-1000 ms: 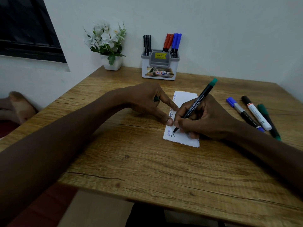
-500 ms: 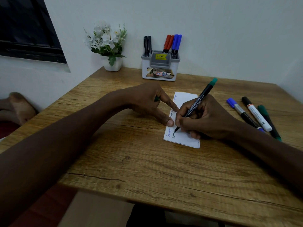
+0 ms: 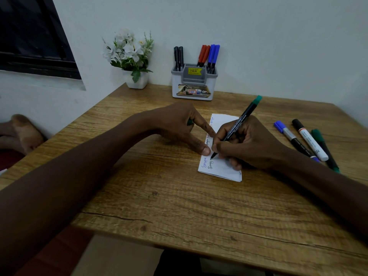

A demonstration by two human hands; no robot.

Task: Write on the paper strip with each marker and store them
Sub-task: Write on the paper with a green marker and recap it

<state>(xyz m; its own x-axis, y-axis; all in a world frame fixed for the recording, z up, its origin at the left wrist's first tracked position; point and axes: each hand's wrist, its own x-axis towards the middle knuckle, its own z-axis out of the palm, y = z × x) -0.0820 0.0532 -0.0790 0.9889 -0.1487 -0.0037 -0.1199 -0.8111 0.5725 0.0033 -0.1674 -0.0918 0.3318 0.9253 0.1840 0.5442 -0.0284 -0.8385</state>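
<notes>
A plain home desk corner: a wood-grain surface [image 3: 179, 206] pushed against bare white walls, a small white pot of artificial flowers [image 3: 132, 56] at upper centre-left, a price-stickered marker caddy [image 3: 194, 84] beside it, and a dark window [image 3: 29, 36] at upper left.

Both forearms reach in from the near edge, hands meeting at the middle.

The right hand [image 3: 251, 144] is curled in a writing grip, thumb and forefinger pinched low on a green-capped marker [image 3: 238, 125] whose tip points down just below the fingertips, the remaining fingers folded under and the heel of the hand resting down. The left hand [image 3: 179, 124] lies knuckles-up, its forefinger and thumb stretched toward the right hand's fingertips and pressing down on the paper strip [image 3: 223, 168]; a small green cap [image 3: 190, 122] shows tucked between its curled fingers.
</notes>
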